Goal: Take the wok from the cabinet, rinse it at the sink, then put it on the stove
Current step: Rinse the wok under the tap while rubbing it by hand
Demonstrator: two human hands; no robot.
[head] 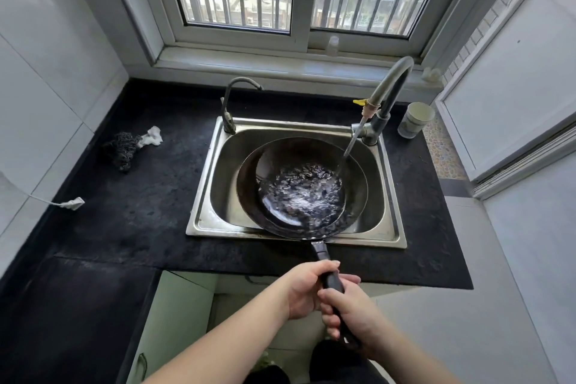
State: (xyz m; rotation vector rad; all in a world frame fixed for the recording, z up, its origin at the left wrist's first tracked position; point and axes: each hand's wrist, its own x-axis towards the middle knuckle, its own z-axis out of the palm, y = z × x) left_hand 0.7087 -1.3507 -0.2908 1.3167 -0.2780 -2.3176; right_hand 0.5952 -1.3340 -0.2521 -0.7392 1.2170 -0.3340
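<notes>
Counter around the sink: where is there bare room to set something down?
Widest bare patch: black counter left of the sink, between the scrubber and plug. Right strip is narrow, with a cup. The sink is filled by the wok.

A black countertop (131,215) carries a steel scourer (120,148), white plug (73,203) and cup (416,119).

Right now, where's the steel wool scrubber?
Head view: steel wool scrubber lies on the black counter left of the sink, touching a white wad.
</notes>
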